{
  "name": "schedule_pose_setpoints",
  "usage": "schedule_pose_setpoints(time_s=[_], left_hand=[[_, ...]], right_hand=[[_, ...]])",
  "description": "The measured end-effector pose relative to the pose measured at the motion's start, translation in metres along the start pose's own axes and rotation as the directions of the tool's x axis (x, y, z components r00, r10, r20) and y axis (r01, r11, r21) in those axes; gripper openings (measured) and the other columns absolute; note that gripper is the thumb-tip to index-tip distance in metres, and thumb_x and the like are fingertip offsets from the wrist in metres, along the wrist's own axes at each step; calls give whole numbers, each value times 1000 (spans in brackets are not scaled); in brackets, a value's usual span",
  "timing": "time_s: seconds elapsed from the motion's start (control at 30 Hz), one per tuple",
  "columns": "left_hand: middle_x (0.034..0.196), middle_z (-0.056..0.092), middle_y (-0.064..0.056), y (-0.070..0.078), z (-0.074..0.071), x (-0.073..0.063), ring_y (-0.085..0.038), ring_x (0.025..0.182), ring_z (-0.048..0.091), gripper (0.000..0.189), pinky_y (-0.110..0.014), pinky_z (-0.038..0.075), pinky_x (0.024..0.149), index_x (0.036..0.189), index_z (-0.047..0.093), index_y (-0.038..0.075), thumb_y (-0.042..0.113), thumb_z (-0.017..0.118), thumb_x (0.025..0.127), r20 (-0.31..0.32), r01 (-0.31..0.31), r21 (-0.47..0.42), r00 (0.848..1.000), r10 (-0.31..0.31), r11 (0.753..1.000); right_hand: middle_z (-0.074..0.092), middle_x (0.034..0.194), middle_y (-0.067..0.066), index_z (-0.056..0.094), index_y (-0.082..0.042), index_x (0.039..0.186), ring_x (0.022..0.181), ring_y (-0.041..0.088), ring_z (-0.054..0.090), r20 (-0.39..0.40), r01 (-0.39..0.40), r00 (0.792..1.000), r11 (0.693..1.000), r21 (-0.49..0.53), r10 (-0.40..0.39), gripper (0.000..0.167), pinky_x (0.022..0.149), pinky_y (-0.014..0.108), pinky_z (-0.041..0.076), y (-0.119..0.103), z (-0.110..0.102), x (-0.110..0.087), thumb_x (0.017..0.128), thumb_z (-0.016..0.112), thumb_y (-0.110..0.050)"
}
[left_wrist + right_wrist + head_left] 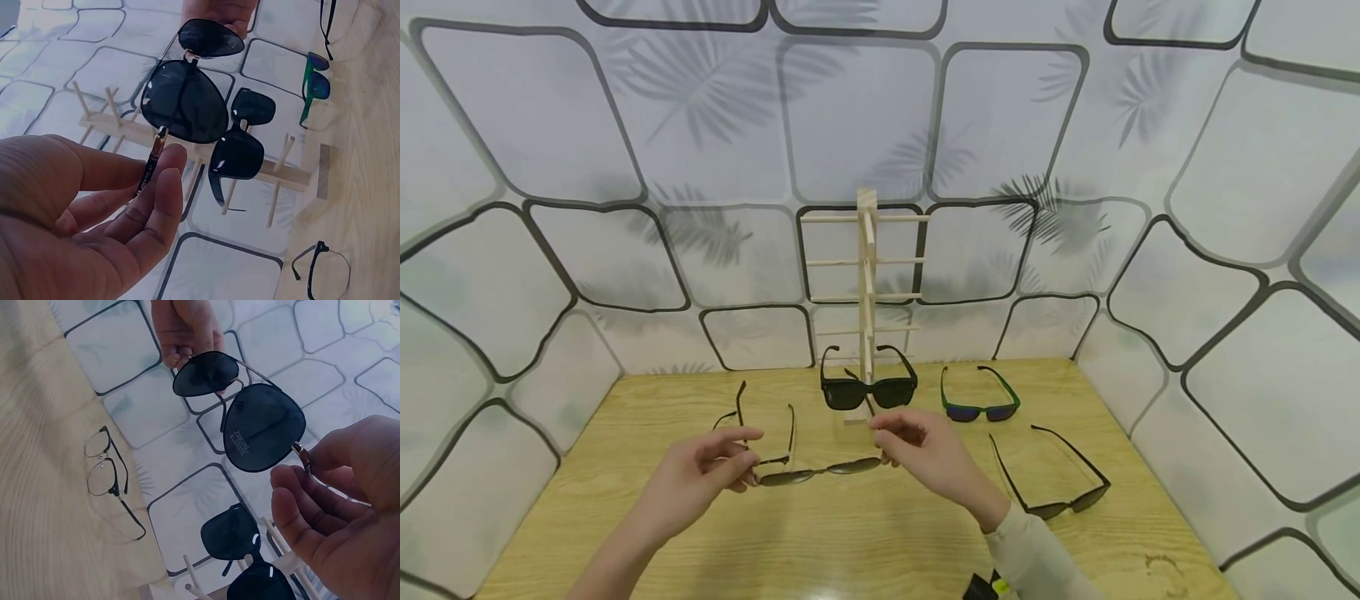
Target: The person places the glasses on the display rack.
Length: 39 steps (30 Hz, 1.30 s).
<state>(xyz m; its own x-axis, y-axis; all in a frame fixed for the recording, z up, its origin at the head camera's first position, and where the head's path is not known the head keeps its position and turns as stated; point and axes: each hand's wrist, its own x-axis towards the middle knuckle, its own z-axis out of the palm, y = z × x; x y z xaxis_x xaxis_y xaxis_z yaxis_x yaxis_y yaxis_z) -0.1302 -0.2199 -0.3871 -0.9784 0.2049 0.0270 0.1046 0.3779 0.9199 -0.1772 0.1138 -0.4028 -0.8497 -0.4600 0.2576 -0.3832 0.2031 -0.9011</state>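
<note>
A pair of dark aviator sunglasses [790,477] is held up between both hands, its lenses spread wide in the wrist views. My left hand [703,475] pinches one temple close to its hinge, thumb against fingers. On the other side my right hand [928,454] pinches the opposite temple near the hinge. Behind them, thick black sunglasses [868,392] hang on a wooden display stand [867,275] with several pairs of side pegs. Clear-lens eyeglasses [112,481] with a dark upper rim lie on the table beyond my left hand.
Green-framed sunglasses [980,412] rest right of the stand. Nearer, black sunglasses [1067,505] lie with temples unfolded. A small black object with a yellow-green part [981,587] sits by the right sleeve. Patterned curtain-like walls [730,150] enclose the wood-grain table [820,542].
</note>
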Motion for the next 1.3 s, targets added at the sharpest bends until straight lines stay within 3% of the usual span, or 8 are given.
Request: schedule_pose_setpoints(time_s=[0.17, 0.4, 0.63, 0.83, 1.07, 1.3], left_hand=[[103, 76, -10, 9, 2, 10, -17, 85, 76, 37, -30, 64, 79, 140, 65, 2, 12, 67, 104, -40, 14, -14, 999, -14, 1000], [108, 77, -8, 21, 4, 24, -13, 87, 74, 40, -29, 63, 83, 144, 64, 6, 17, 67, 106, -67, 6, -39, 998, -9, 999], [119, 77, -10, 30, 8, 36, -12, 90, 74, 43, -26, 62, 82, 148, 61, 7, 18, 65, 107, -49, -21, -40, 999, 19, 999], [125, 75, -15, 34, 11, 45, -14, 93, 73, 41, -26, 62, 83, 148, 61, 5, 13, 61, 108, -22, -25, -56, 999, 23, 998], [128, 74, -15, 37, 16, 58, -12, 94, 74, 40, -24, 61, 83, 148, 60, 3, 14, 59, 109, -20, -27, -35, 999, 27, 999], [127, 73, -17, 39, 20, 67, -15, 93, 73, 39, -24, 61, 83, 147, 60, 1, 10, 58, 109, -16, -54, -60, 998, 53, 997]], right_hand=[[75, 96, 14, 75, -8, 119, 74, 15, 71, -59, 29, 998, 1000, -3, -30, 17, 69, 31, 62, -3, -6, 2, 105, 67, -14], [75, 95, 18, 76, -7, 119, 75, 28, 72, -132, -1, 991, 1000, 10, 2, 18, 69, 33, 62, -9, -15, 5, 104, 68, -14], [73, 98, 24, 74, -1, 120, 73, 10, 70, -175, -8, 984, 999, 38, 15, 20, 70, 31, 62, -8, -24, 8, 104, 67, -12], [73, 94, 22, 74, -1, 122, 73, 11, 70, -195, -12, 981, 1000, 12, 15, 23, 70, 30, 61, -4, -31, 11, 105, 67, -14], [73, 102, 24, 71, 3, 126, 74, 9, 70, -219, -48, 974, 998, 27, 52, 28, 71, 29, 61, -3, -39, 17, 106, 66, -16], [71, 104, 25, 72, -1, 126, 78, 16, 71, -221, -58, 973, 997, 57, 69, 26, 72, 29, 61, 2, -45, 21, 106, 66, -17]])
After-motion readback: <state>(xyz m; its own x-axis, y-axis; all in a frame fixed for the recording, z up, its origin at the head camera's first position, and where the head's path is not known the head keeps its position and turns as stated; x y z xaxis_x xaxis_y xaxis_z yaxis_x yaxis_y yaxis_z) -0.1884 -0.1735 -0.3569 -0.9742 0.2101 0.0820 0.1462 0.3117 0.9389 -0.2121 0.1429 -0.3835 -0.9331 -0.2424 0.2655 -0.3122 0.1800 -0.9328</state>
